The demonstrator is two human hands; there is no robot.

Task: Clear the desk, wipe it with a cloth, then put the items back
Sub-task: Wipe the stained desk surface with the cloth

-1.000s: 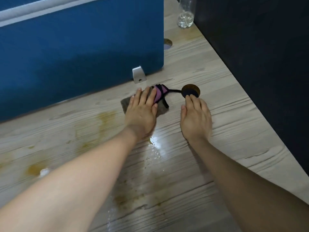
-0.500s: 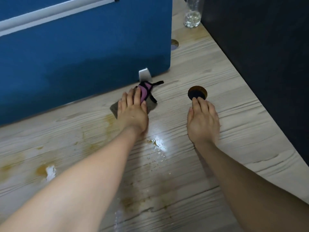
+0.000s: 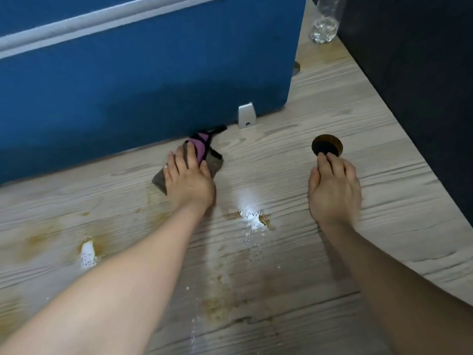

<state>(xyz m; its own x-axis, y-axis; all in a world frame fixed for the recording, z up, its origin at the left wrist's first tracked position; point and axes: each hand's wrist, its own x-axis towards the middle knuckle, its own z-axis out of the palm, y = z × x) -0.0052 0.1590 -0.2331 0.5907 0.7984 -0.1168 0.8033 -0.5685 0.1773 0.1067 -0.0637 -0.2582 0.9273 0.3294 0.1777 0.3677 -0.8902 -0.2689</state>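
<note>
Dim, soft picture; overhead glare on the desk [image 3: 250,201], edges bowed.

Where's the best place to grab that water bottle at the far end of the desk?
Grip the plastic bottle round its clear body from the front-left, the open desk side. It stands close beside the dark wall on its right, and the blue partition crowds the left.

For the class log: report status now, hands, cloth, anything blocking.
Left hand flat, pressing cloth against blue partition. Right hand flat on desk. Stains remain nearer.
</note>
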